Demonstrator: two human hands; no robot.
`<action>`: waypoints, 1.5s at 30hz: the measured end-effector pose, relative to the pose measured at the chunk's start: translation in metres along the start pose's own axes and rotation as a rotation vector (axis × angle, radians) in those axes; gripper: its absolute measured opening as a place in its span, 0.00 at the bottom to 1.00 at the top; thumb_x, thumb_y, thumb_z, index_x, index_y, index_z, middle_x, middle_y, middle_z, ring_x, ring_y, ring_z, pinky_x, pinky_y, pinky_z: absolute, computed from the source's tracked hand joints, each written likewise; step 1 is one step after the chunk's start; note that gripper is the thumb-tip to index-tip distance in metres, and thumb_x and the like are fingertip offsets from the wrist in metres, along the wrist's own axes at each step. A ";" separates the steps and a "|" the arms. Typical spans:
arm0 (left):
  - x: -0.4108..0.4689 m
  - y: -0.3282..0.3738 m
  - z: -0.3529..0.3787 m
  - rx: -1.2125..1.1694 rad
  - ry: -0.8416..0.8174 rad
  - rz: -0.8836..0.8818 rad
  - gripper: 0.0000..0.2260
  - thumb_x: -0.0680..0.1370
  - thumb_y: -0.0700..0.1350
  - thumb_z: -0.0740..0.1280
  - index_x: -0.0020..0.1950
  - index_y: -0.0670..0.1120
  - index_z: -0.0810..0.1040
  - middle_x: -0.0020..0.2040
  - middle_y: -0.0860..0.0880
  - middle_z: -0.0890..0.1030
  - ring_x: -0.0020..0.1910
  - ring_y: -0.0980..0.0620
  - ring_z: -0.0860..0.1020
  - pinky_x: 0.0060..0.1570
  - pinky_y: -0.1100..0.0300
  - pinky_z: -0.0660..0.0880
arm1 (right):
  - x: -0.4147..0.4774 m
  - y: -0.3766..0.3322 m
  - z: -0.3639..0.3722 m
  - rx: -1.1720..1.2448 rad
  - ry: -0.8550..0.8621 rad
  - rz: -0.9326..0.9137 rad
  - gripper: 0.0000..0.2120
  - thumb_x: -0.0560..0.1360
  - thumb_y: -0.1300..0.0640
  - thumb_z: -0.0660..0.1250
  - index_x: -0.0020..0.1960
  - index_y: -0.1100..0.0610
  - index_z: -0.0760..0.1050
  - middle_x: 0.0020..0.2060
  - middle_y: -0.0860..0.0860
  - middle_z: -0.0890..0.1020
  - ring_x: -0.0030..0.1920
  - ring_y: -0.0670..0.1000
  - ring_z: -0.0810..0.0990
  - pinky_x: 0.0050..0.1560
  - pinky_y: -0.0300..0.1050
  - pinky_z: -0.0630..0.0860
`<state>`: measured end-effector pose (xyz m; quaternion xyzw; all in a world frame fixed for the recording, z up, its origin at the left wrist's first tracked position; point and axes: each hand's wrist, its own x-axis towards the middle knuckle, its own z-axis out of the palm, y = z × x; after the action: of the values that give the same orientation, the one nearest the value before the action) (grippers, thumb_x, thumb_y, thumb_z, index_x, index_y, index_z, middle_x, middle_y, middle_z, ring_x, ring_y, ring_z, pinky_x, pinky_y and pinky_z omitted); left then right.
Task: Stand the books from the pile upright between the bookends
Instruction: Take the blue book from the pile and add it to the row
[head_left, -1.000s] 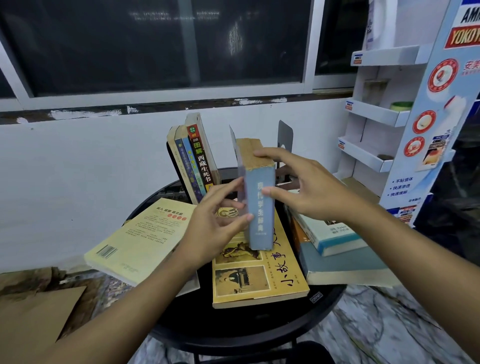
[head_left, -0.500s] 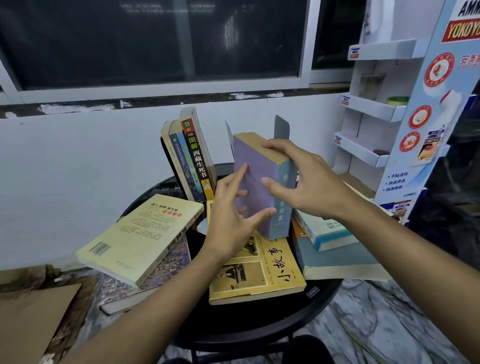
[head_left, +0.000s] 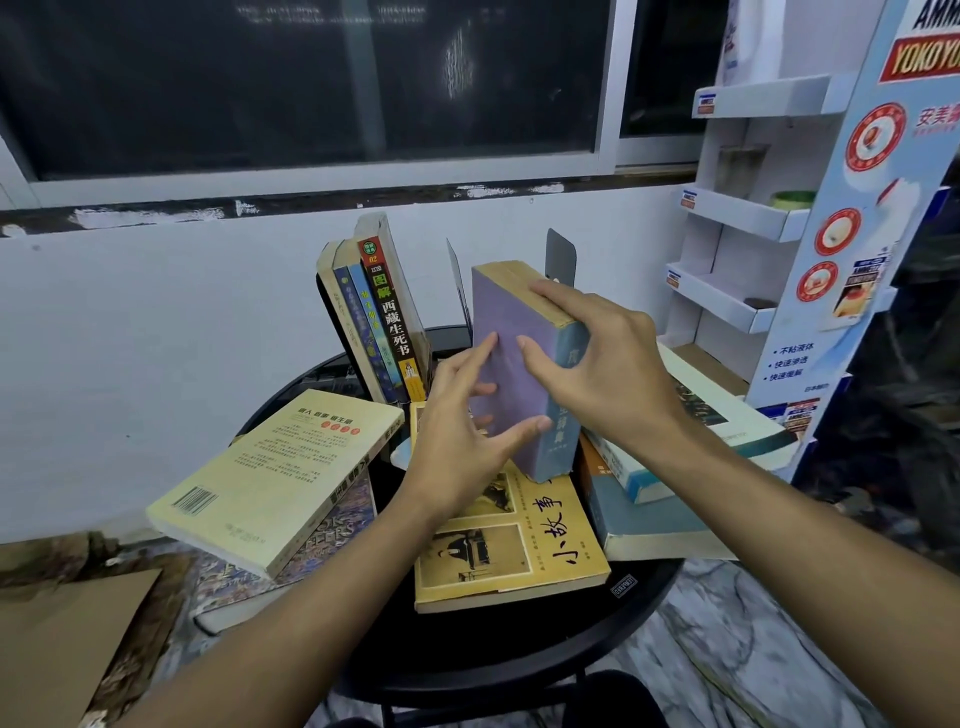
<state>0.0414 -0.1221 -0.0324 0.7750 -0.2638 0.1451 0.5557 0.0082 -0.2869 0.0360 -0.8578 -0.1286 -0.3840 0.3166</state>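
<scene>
A thick blue-grey book (head_left: 511, 332) stands upright on the pile, its lower corner resting on a flat yellow book (head_left: 519, 540). My right hand (head_left: 602, 364) grips its top and spine. My left hand (head_left: 462, 436) presses its purple cover, thumb under the lower edge. Three books (head_left: 379, 317) lean upright at the back against the left bookend, which they mostly hide. The grey right bookend (head_left: 560, 257) rises behind the held book. A loose blue cover (head_left: 460, 280) sticks up between them.
All of this sits on a round black table (head_left: 519, 654). A pale yellow book (head_left: 275, 478) lies on a patterned book at the left. Two stacked books (head_left: 675, 483) lie at the right. A white cardboard display shelf (head_left: 769, 218) stands right, a white wall behind.
The held book has turned from spine-on to showing its purple cover. My left hand has shifted from the book's edge to flat on the cover. The camera has moved closer.
</scene>
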 end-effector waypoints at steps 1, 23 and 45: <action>0.002 -0.001 -0.002 0.003 -0.011 0.002 0.42 0.69 0.55 0.79 0.80 0.56 0.64 0.70 0.57 0.68 0.62 0.58 0.77 0.54 0.58 0.82 | 0.001 0.000 0.000 -0.003 0.003 0.003 0.25 0.76 0.49 0.73 0.72 0.51 0.75 0.60 0.49 0.83 0.58 0.45 0.80 0.59 0.30 0.71; 0.145 -0.006 -0.129 0.850 0.072 0.135 0.32 0.75 0.50 0.76 0.77 0.48 0.69 0.73 0.48 0.70 0.73 0.46 0.66 0.70 0.44 0.70 | 0.067 -0.019 0.037 0.045 -0.007 -0.030 0.23 0.76 0.52 0.72 0.69 0.53 0.77 0.62 0.46 0.82 0.59 0.46 0.81 0.62 0.39 0.76; 0.173 -0.030 -0.156 0.751 -0.025 0.066 0.19 0.76 0.46 0.76 0.64 0.47 0.77 0.64 0.48 0.81 0.57 0.55 0.76 0.54 0.54 0.79 | 0.130 -0.024 0.099 -0.130 -0.150 0.051 0.21 0.76 0.49 0.69 0.68 0.53 0.78 0.61 0.53 0.82 0.66 0.58 0.74 0.60 0.50 0.74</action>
<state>0.2106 -0.0114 0.0864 0.9175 -0.2240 0.2400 0.2243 0.1415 -0.2077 0.0930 -0.9059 -0.1049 -0.3179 0.2593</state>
